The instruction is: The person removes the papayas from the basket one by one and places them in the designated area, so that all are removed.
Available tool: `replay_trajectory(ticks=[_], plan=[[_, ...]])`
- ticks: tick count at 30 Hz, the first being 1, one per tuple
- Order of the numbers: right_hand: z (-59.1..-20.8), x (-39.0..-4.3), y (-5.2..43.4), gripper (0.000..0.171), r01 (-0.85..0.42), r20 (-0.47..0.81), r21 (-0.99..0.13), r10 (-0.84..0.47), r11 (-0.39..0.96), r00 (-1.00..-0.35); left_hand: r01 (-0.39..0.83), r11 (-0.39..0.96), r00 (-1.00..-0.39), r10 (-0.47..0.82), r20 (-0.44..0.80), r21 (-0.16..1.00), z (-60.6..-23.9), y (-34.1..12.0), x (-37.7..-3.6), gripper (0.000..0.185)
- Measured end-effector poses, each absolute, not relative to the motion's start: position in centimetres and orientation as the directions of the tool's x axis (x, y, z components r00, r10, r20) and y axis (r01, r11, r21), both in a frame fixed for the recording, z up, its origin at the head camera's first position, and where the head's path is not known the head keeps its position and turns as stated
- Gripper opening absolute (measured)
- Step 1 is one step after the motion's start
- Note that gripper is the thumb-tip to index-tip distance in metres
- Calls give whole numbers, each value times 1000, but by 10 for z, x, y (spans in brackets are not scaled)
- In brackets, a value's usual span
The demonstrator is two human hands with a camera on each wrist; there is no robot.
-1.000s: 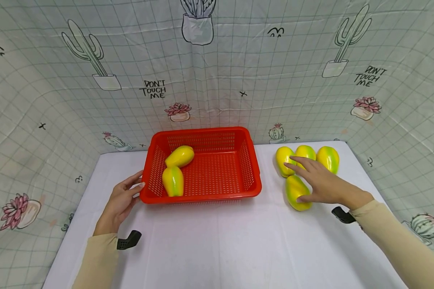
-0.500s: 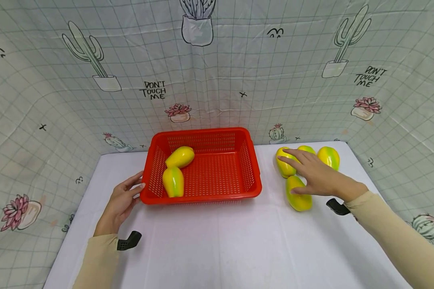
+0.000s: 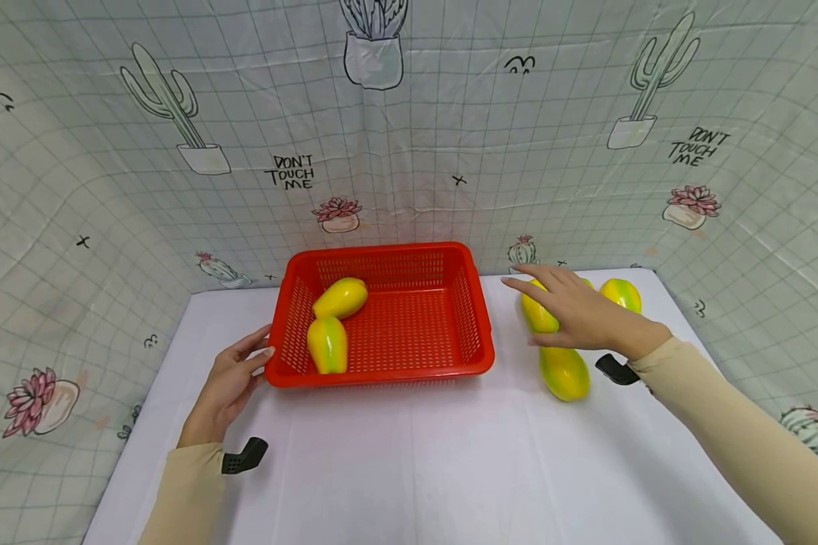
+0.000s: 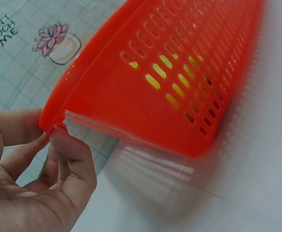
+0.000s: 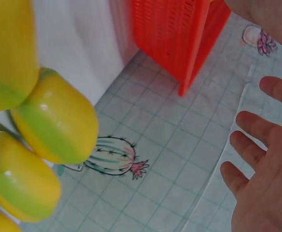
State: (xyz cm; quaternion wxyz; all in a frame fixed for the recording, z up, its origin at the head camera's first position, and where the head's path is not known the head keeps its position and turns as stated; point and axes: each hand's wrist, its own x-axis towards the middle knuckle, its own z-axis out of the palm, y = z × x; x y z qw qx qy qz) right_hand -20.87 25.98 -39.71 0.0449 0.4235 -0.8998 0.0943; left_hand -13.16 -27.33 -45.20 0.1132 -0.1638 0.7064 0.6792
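Items counted, head view. One red basket (image 3: 473, 356). Two hands: left hand (image 3: 226, 387), right hand (image 3: 576, 314). Yellow-green fruits, six in total. Two lie in the basket: one (image 3: 341, 297) toward the back, one (image 3: 327, 344) toward the front. Four lie on the table to the right of the basket: one (image 3: 564, 372) nearest the front, one (image 3: 535, 314) partly under the right hand, one (image 3: 621, 294) at the far right, one almost wholly hidden behind the right hand.
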Motion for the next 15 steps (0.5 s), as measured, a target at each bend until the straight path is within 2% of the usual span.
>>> replay_trajectory(ticks=[15], plan=[[-384,-231,211,94,-762,88,-170,-760,625,-644,-384,28,-921,-86,-380,923,-451,-273,-132,59]])
